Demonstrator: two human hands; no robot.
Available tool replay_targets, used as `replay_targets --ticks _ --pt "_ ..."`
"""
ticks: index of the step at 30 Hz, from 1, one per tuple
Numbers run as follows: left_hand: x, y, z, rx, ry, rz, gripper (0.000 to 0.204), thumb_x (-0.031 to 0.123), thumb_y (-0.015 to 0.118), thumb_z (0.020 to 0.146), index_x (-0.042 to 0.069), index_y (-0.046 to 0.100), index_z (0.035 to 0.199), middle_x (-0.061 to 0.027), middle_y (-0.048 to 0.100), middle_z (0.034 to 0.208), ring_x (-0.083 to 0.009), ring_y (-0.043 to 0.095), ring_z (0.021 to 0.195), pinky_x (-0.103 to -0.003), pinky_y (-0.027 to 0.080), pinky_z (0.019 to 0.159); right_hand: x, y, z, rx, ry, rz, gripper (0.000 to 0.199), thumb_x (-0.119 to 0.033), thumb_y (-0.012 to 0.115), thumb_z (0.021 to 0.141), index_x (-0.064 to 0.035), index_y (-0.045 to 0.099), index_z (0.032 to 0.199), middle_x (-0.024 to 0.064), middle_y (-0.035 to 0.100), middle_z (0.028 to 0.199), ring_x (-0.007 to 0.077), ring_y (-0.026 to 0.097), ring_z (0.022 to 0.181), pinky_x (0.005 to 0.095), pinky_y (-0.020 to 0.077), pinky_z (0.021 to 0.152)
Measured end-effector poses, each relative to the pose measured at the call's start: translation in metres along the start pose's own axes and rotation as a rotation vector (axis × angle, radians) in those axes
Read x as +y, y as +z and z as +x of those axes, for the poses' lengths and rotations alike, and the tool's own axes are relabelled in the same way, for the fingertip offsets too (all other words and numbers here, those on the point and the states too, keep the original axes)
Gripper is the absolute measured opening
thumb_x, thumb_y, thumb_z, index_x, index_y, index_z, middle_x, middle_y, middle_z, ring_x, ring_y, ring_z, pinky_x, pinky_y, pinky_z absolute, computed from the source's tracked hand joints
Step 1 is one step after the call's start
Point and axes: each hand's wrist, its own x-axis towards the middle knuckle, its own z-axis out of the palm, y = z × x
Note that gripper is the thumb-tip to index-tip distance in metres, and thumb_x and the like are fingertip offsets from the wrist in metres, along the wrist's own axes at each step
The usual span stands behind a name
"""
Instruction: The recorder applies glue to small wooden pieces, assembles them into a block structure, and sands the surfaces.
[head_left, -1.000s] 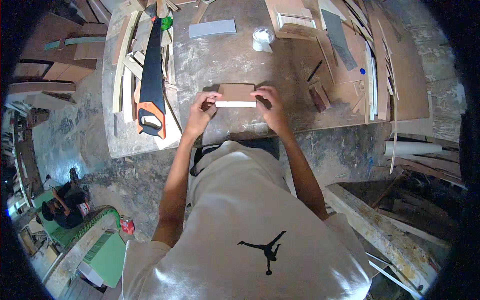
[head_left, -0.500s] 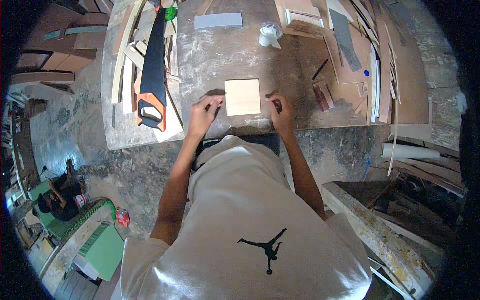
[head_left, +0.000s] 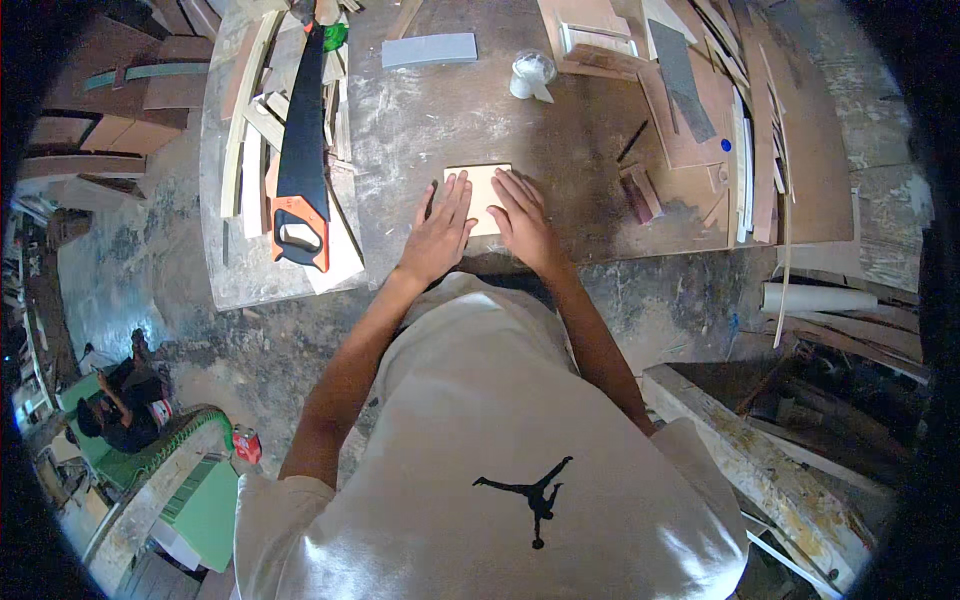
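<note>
A pale square wooden board lies flat on the worn workbench, close to its front edge. My left hand rests on the board's left part with fingers stretched forward. Over its right part lies my right hand, also flat with the fingers extended. Between the two hands a strip of the board shows; its sides are covered by my fingers. Neither hand grips anything.
Left of my hands lies a handsaw with an orange and black handle, on wood strips. A grey block and a white cup stand farther back. A dark red block and dark pen-like stick lie right. A person sits far left.
Both hands have moved inward from beside the board and now lie flat on top of it. Their fingers, curled before, are stretched out.
</note>
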Motion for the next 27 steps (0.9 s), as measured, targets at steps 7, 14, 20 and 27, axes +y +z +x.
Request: replay_targets --ticks 7,14,20,27 --pt "-0.002 0.002 -0.001 -0.004 -0.003 0.025 0.062 0.030 0.049 0.103 -0.002 0.030 0.154 -0.0145 0.026 0.164 -0.0280 0.030 0.150 -0.052 0.021 0.121 0.002 -0.003 0.005 -0.035 -0.012 0.004 0.046 -0.017 0.071 0.088 0.0008 0.060 0.128 0.0170 0.057 0.139 0.0344 0.050 0.132 0.0456 0.0377 0.112" --pt "-0.003 0.003 -0.001 -0.011 0.003 0.041 0.063 0.031 0.050 0.103 -0.001 0.031 0.154 -0.0133 0.025 0.164 -0.0258 0.030 0.150 -0.053 0.020 0.121 0.001 0.004 0.009 0.105 0.089 -0.213 0.041 -0.012 0.063 0.093 -0.0005 0.058 0.131 0.0185 0.054 0.141 0.0363 0.049 0.133 0.0483 0.0357 0.111" --pt "-0.003 0.002 -0.001 0.024 0.007 0.064 0.060 0.032 0.050 0.103 -0.001 0.036 0.152 -0.0136 0.029 0.163 -0.0262 0.032 0.149 -0.052 0.022 0.119 -0.010 0.011 0.020 0.026 0.039 -0.226 0.046 -0.009 0.060 0.090 -0.0028 0.056 0.135 0.0211 0.036 0.156 0.0437 0.034 0.142 0.0582 0.0301 0.112" --pt "-0.001 0.001 -0.002 0.000 -0.007 0.051 0.061 0.032 0.048 0.104 0.000 0.033 0.153 -0.0121 0.027 0.164 -0.0240 0.029 0.150 -0.053 0.019 0.120 -0.001 0.009 0.019 0.057 0.085 -0.263 0.047 -0.013 0.064 0.089 -0.0099 0.059 0.135 0.0204 0.025 0.162 0.0497 0.025 0.145 0.0607 0.0297 0.110"
